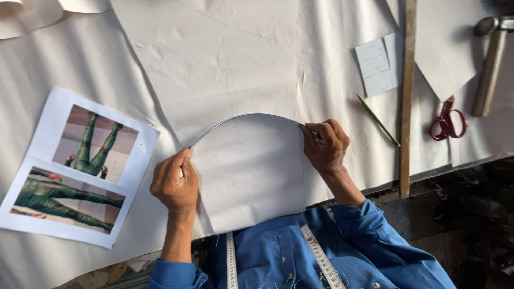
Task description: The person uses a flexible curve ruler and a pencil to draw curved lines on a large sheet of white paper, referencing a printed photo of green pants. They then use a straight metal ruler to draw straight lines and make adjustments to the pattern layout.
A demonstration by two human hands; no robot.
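Note:
A thin flexible strip (241, 115) is bent into an arch over a large sheet of white pattern paper (225, 64) on the table. My left hand (174, 182) pinches the strip's left end down on the paper. My right hand (325, 145) pinches the right end, fingers closed on it. A curved flap of the paper (251, 171) lies under the arch between both hands. A white measuring tape (321, 259) hangs round my neck over a blue work coat.
A printed sheet with two photos of green boots (80, 166) lies at the left. To the right are a green pencil (378, 120), a long wooden ruler (408, 96), a small note paper (377, 65), red scissors (447, 122) and a hammer (490, 64).

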